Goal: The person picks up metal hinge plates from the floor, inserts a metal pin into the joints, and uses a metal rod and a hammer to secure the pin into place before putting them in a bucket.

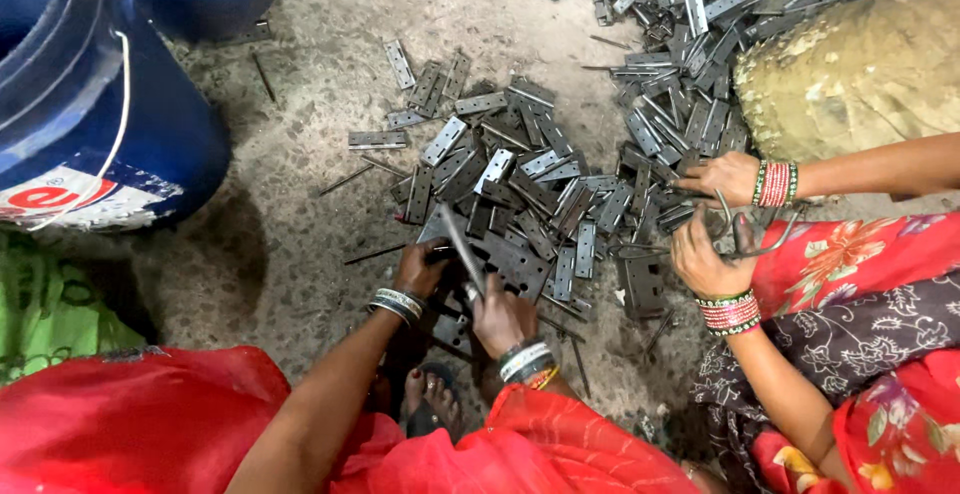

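Seen from above: a rough grey concrete floor [300, 244] strewn with a heap of small flat grey metal hinge plates [520, 194], punched with holes, lying every way.

Low in the middle, the left hand [420, 272], closed down onto a dark metal plate at the near edge of the heap, silver and dark bangles [397, 304] at the wrist. Just beside it, the right hand [500, 319], curled shut around a thin grey metal pin [462, 249], held tilted, tip up and away over the dark perforated plate [515, 264]. White and yellow bangles [527, 362] on that wrist. Below both forearms, bright red cloth [150, 424] and bare toes [432, 394] on the floor.

At the right, two hands of another person: the upper one [725, 176] resting fingers-down on the heap, the lower one [705, 264] clasped around a bent grey wire loop [750, 234]; red and green bangles on both wrists, flowered red and black cloth [860, 294] beneath.

Farther off, a second spread of the same hinge plates [690, 14] along the top edge, touching a round yellowish woven basket [860, 74]. At the left, a big blue plastic drum [90, 104] with a white wire handle, well apart from the heap. Loose thin pins [345, 181] scattered on bare floor between drum and heap.
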